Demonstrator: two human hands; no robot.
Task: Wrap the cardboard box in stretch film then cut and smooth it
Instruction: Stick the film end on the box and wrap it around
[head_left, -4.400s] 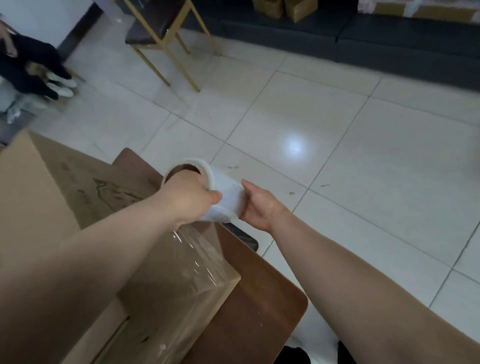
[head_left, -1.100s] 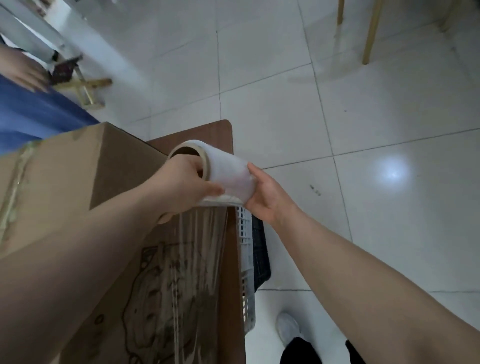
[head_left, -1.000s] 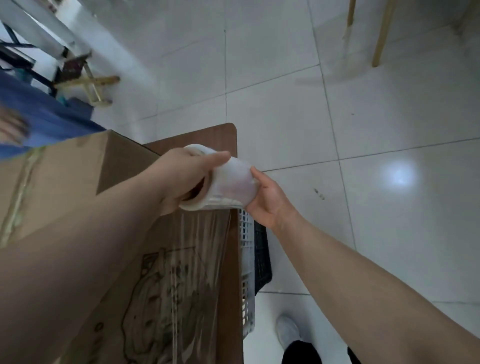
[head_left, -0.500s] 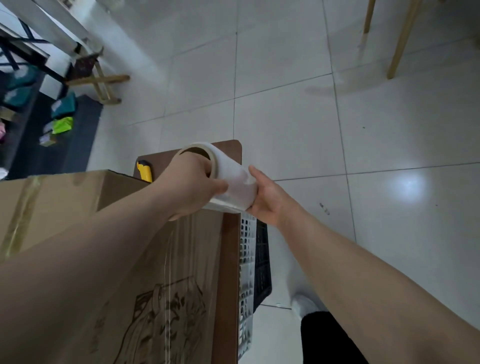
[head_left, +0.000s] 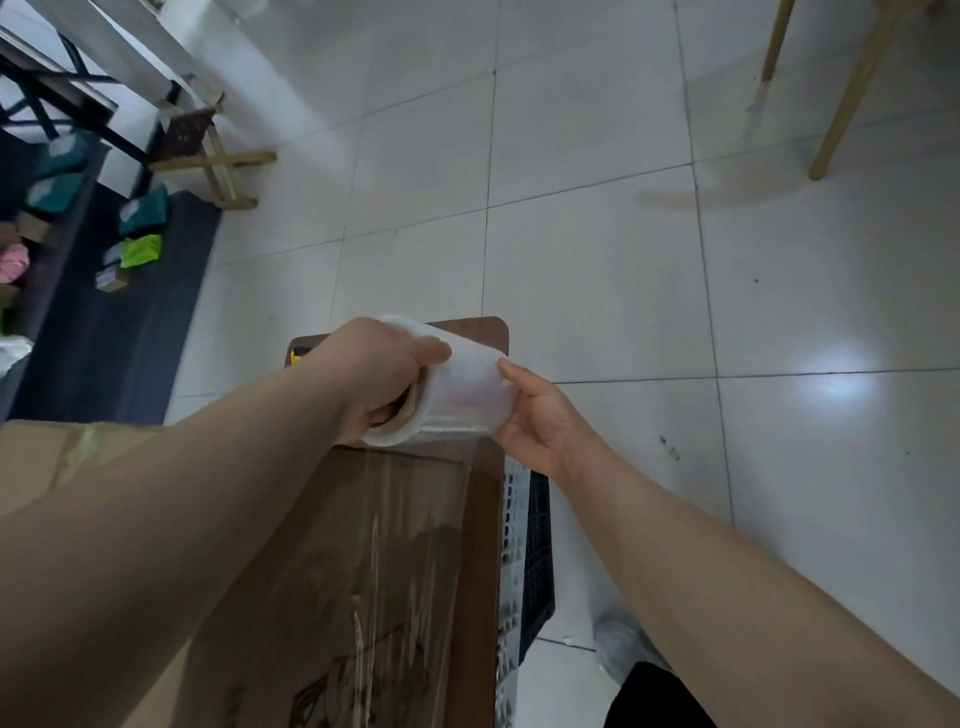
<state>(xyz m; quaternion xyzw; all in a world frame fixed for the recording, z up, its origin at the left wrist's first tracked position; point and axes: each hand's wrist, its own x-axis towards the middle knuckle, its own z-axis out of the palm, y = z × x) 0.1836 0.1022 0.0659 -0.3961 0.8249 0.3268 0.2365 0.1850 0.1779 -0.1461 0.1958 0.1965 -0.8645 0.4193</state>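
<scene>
**Film goes on:** A person's left hand (head_left: 371, 376) and right hand (head_left: 537, 418) hold a whitish roll of clear stretch film (head_left: 462, 387) above the far end of a large brown cardboard box (head_left: 322, 571). The box stands on a dark brown wooden table (head_left: 484, 545).

The left hand's fingers are hooked into the roll's cardboard core, thumb over the outside. The right hand clasps the opposite end with its thumb on top, and its fingers are hidden behind the roll. A wrinkled, shiny sheet of film (head_left: 415, 519) runs from the roll down over the box's printed face.

The box is closed, with tape along its top, so its contents cannot be seen. Just right of the table a white slatted plastic crate (head_left: 511, 509) touches a black crate (head_left: 540, 530); what they hold cannot be told.

A small yellow object (head_left: 295, 357) shows at the table's far edge, beside the left wrist. On the white tiled floor (head_left: 597, 260) are pale wooden chair legs (head_left: 856, 96), a grey shoe (head_left: 621, 649) and, on a dark mat at left, green packets (head_left: 141, 250).
</scene>
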